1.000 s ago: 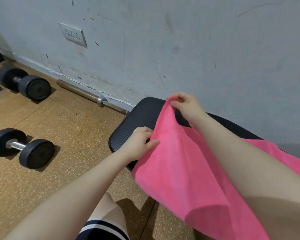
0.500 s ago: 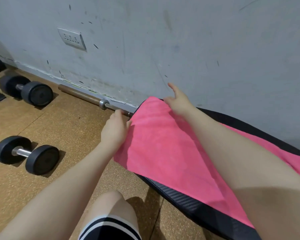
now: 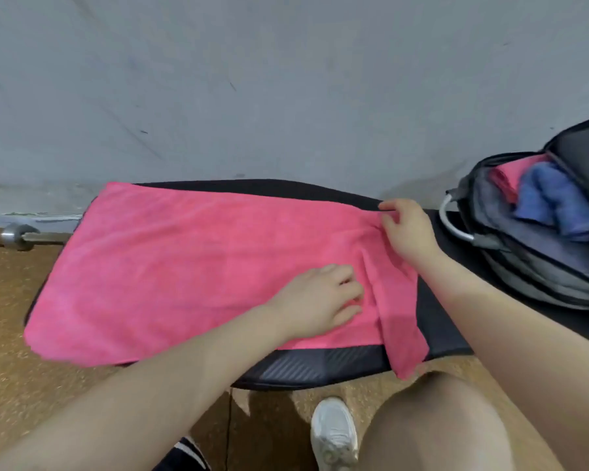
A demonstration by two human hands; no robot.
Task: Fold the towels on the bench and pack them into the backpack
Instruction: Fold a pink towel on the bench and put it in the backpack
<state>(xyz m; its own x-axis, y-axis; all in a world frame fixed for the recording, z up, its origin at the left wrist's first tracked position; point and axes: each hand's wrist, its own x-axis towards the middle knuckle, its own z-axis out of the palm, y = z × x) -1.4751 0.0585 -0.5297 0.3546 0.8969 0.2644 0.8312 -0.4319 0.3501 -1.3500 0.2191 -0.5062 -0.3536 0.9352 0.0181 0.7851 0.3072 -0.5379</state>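
A pink towel lies spread flat over the black bench, its left end overhanging the pad. My left hand rests on the towel near its right end, fingers curled into the cloth. My right hand pinches the towel's far right corner at the bench's back edge; the right edge is bunched and a flap hangs off the front. An open grey backpack lies on the bench's right end, holding a blue towel and a pink towel.
A grey wall runs right behind the bench. A barbell end lies on the cork floor at the left. My knee and white shoe are below the bench's front edge.
The view has swung right, bringing the backpack in. Both hands have moved from the towel's left end to its right end; the towel now lies spread along the bench.
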